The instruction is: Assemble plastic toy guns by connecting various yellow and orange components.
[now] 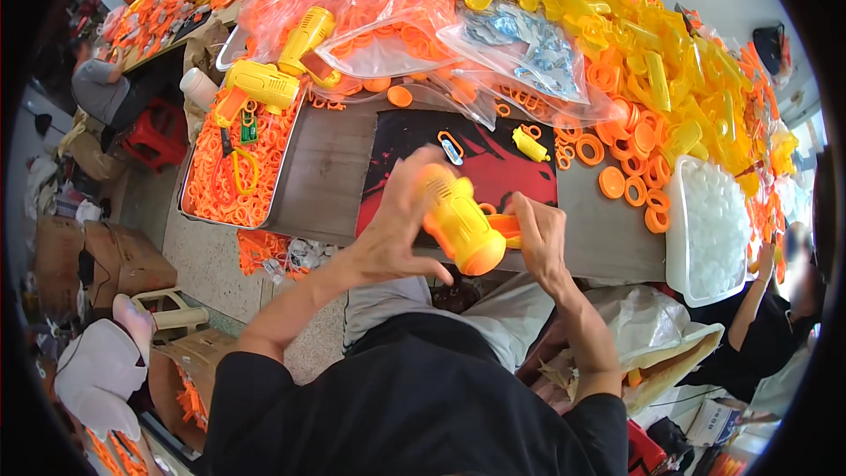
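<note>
A yellow toy gun (460, 222) with an orange round end is held above the front part of the work mat. My right hand (541, 238) is closed around its orange and yellow handle. My left hand (395, 222) is beside the gun's body, thumb stretched away and fingers spread, blurred by motion; whether the fingers touch the body is unclear. On the black and red mat (401, 137) lie a small blue and white piece with an orange loop (450, 147) and a small yellow part (530, 145).
Two yellow toy guns (264, 85) rest by a tray of orange clips (231, 163) at the left. Bags of orange parts (379, 13), loose orange rings (612, 182) and yellow shells (656, 79) pile up behind. A white bin (708, 231) stands right. Another person (767, 326) sits at far right.
</note>
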A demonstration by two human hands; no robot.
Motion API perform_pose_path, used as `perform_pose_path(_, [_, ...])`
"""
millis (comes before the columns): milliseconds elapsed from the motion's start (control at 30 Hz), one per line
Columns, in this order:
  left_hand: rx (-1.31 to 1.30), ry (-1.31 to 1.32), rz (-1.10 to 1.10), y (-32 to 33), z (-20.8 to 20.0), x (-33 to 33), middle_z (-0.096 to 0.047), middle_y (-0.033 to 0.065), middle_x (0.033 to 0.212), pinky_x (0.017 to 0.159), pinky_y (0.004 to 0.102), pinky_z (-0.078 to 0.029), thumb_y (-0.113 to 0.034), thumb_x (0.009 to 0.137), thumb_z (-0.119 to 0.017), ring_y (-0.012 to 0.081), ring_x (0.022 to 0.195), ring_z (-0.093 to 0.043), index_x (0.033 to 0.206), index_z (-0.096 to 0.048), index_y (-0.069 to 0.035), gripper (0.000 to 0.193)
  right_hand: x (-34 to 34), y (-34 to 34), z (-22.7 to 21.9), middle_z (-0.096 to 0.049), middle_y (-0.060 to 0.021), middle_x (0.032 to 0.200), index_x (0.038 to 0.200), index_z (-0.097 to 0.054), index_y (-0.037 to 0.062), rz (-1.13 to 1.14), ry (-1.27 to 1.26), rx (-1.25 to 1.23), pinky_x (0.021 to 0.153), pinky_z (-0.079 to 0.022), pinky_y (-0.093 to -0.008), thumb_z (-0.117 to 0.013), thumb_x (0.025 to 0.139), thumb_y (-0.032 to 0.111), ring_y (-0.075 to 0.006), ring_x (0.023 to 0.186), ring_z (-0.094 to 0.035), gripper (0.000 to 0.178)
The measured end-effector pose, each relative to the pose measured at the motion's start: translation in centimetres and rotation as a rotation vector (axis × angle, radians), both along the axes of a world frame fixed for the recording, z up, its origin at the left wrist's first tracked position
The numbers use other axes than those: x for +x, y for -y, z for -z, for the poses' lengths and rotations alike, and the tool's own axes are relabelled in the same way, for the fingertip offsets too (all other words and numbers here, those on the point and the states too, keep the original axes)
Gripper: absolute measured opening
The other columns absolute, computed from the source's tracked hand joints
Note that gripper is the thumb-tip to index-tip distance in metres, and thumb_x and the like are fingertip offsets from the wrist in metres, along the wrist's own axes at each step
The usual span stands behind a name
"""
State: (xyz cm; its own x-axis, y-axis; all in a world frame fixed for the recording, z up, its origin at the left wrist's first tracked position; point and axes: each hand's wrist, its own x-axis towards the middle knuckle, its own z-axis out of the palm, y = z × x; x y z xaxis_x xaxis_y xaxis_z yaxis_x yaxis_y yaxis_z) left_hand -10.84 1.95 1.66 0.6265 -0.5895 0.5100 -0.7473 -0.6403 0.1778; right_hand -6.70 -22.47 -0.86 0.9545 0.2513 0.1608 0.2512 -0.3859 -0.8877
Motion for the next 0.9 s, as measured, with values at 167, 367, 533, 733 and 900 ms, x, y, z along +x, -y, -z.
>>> perform_pose_path(167, [-1.696, -1.107, -0.303, -1.5, 4.4, -1.7, -0.063, 0.0107, 0.121, 0.097, 0.0368, -0.052, -0.034, 0.093, -0.069, 0.0200, 0.111, -0.063, 0.136, -0.049, -0.004, 0.056, -0.6, -6.2, 1.3, -0.061, -0.0143, 0.074, 0.086, -0.061, 0.0044, -0.319, 0.691, -0.229, 0.057, -0.048, -0.0405, -0.058, 0.092, 0.013, -0.0325, 0.065, -0.062, 0.011])
perform_pose_path(367, [-1.990, -0.825, -0.376, -6.5, 5.1, -4.1, -0.065, 0.0106, 0.111, 0.090, 0.0368, -0.055, -0.022, 0.093, -0.068, 0.0203, 0.101, -0.066, 0.126, -0.054, -0.004, 0.041, 13.8, -14.6, 0.8, -0.060, -0.0139, 0.091, 0.093, -0.064, 0.0065, -0.166, 0.652, -0.255, 0.074, -0.049, -0.0454, -0.061, 0.087, 0.010, -0.0364, 0.083, -0.060, 0.008])
perform_pose_path(533, [-2.031, -0.797, -0.426, -8.0, 5.6, -6.5, -0.064, 0.0118, 0.112, 0.090, 0.0389, -0.055, -0.020, 0.096, -0.063, 0.0213, 0.101, -0.065, 0.127, -0.052, -0.002, 0.038, 23.0, -17.7, 1.6, -0.060, -0.0106, 0.100, 0.093, -0.067, 0.0087, 0.019, 0.964, -0.713, 0.085, -0.046, -0.0414, -0.064, 0.079, 0.006, -0.0300, 0.102, -0.057, 0.015])
perform_pose_path(733, [-2.022, -0.733, -0.449, -8.6, 5.9, -6.3, -0.062, 0.0125, 0.116, 0.090, 0.0388, -0.056, -0.017, 0.095, -0.064, 0.0212, 0.102, -0.065, 0.130, -0.050, -0.003, 0.040, 23.8, -16.1, 0.5, -0.062, -0.0099, 0.109, 0.093, -0.067, 0.0038, -0.208, 0.917, -0.511, 0.084, -0.049, -0.0412, -0.067, 0.082, 0.007, -0.0286, 0.098, -0.061, 0.012])
perform_pose_path(900, [-1.840, -0.604, -0.290, -7.1, 2.8, -2.0, -0.061, 0.0109, 0.122, 0.086, 0.0361, -0.058, -0.012, 0.088, -0.073, 0.0198, 0.102, -0.066, 0.145, -0.042, -0.005, 0.065, 16.4, -13.3, -0.9, -0.067, -0.0094, 0.118, 0.092, -0.063, -0.0011, -0.277, 0.466, -0.152, 0.077, -0.053, -0.0357, -0.069, 0.089, 0.011, -0.0213, 0.086, -0.067, 0.014])
